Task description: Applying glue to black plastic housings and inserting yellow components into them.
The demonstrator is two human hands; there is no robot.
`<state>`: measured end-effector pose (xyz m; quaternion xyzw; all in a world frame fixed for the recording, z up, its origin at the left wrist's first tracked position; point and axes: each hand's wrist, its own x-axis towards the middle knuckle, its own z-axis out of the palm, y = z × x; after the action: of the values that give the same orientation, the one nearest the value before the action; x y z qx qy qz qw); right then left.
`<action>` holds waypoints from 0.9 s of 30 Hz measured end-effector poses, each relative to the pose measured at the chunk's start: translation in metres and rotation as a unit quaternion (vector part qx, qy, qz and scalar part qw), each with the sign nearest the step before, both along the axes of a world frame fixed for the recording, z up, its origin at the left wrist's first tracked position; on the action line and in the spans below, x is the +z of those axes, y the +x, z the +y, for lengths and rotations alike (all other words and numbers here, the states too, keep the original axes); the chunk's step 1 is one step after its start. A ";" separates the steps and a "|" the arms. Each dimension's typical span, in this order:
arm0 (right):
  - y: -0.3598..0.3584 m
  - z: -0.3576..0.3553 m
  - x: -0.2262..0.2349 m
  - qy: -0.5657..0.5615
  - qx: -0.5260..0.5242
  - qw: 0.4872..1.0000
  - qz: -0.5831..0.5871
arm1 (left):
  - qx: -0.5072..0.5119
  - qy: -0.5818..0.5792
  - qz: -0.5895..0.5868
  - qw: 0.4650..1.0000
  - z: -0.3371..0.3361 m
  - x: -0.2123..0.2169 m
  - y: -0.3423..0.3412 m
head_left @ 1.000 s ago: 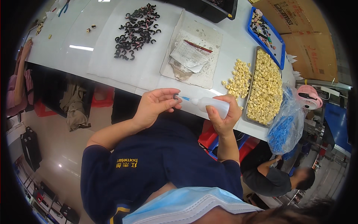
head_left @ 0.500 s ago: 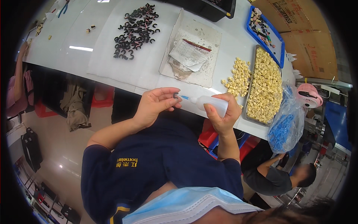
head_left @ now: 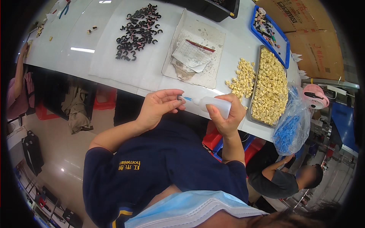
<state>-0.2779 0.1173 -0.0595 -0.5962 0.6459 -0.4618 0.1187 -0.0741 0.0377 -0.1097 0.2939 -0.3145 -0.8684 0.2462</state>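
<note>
Bottle (head_left: 216, 106), white with a blue nozzle (head_left: 186, 98), is wrapped in our right hand (head_left: 230, 118); its nozzle points left at the small dark piece (head_left: 178, 97) pinched in our left hand (head_left: 159, 106), touching or not we cannot tell; beyond that pinch lie black curved pieces (head_left: 140, 34); right of the bottle grip, loose yellow pieces (head_left: 243, 78) sit beside a filled tray (head_left: 261, 123).

Long white worktable (head_left: 76, 34) — a light streak (head_left: 82, 49) across it, glossy pale floor (head_left: 70, 152), red stools (head_left: 104, 99) alongside.
</note>
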 end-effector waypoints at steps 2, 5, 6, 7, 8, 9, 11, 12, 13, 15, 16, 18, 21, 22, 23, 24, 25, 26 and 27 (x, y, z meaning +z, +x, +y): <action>0.000 0.000 0.001 0.001 0.003 1.000 0.004 | 0.001 -0.001 0.001 1.000 0.000 0.000 0.000; 0.000 -0.001 0.001 -0.007 0.007 1.000 0.006 | 0.001 -0.002 -0.002 1.000 0.000 0.001 0.000; 0.000 -0.001 0.001 -0.003 0.005 1.000 0.007 | 0.000 -0.002 -0.001 1.000 0.000 0.001 0.000; 0.000 0.000 0.001 0.008 0.002 1.000 -0.002 | -0.003 -0.001 -0.004 1.000 0.000 0.002 0.000; 0.000 0.000 0.001 0.012 0.003 1.000 -0.009 | 0.000 -0.002 0.001 1.000 0.000 0.002 0.000; 0.000 0.001 0.001 0.019 -0.001 1.000 -0.012 | 0.001 -0.002 0.000 1.000 0.000 0.002 0.000; -0.002 0.001 0.001 0.010 0.000 1.000 0.001 | 0.002 -0.003 0.000 1.000 0.000 0.002 -0.001; -0.002 0.002 0.001 0.012 -0.001 1.000 0.001 | 0.003 -0.004 0.000 1.000 -0.001 0.002 0.000; -0.002 0.002 0.001 0.016 -0.004 1.000 -0.002 | 0.005 -0.005 0.001 1.000 -0.001 0.002 0.000; -0.002 0.002 0.001 0.020 -0.006 1.000 -0.004 | 0.005 -0.007 0.000 1.000 -0.001 0.002 0.000; -0.003 0.002 0.002 0.013 -0.006 1.000 -0.006 | 0.005 -0.008 0.000 1.000 -0.001 0.001 0.000; -0.003 0.003 0.003 0.006 -0.005 1.000 -0.007 | 0.009 -0.018 0.002 1.000 -0.001 0.001 0.000; -0.004 0.004 0.005 -0.009 -0.007 1.000 -0.012 | 0.017 -0.037 0.006 0.999 0.000 0.000 -0.001; -0.004 0.004 0.006 -0.007 -0.001 1.000 -0.007 | 0.018 -0.043 0.004 0.999 0.000 0.000 -0.001; -0.004 0.005 0.006 -0.008 0.007 1.000 -0.001 | 0.020 -0.045 0.008 0.999 0.001 -0.001 -0.001; -0.004 0.005 0.006 -0.004 0.005 1.000 -0.002 | 0.020 -0.047 0.009 0.999 0.001 -0.001 -0.002; -0.003 0.005 0.006 0.002 0.005 1.000 -0.003 | 0.020 -0.049 0.009 0.999 0.001 -0.001 -0.002; -0.003 0.005 0.006 0.002 0.008 1.000 -0.004 | 0.020 -0.049 0.009 0.999 0.001 -0.001 -0.002; -0.003 0.006 0.005 0.009 0.006 1.000 -0.004 | 0.021 -0.050 0.009 0.998 0.001 -0.001 -0.002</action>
<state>-0.2808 0.1231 -0.0542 -0.5967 0.6460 -0.4582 0.1293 -0.0757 0.0391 -0.1108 0.2794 -0.3492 -0.8489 0.2818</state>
